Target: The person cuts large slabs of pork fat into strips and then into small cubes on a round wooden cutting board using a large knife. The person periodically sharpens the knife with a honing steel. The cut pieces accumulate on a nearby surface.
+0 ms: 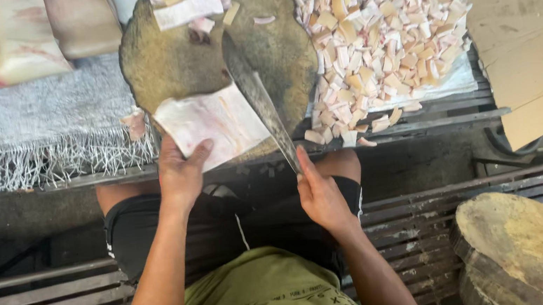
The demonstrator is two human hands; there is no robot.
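Centre of frame, a round wooden chopping block point(187, 58) carries a pale slab of pork fat point(214, 124). The left hand point(181, 172) pins the slab's lower-left edge, fingers spread. Just right, the right hand point(320, 195) grips a cleaver point(256, 94), its blade running diagonally along the slab's right edge.

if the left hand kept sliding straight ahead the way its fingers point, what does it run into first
The left hand already rests on the pale slab of fat on the round chopping block. Straight ahead, beyond the slab, comes bare block, then probably the smaller cut pieces at its far edge.
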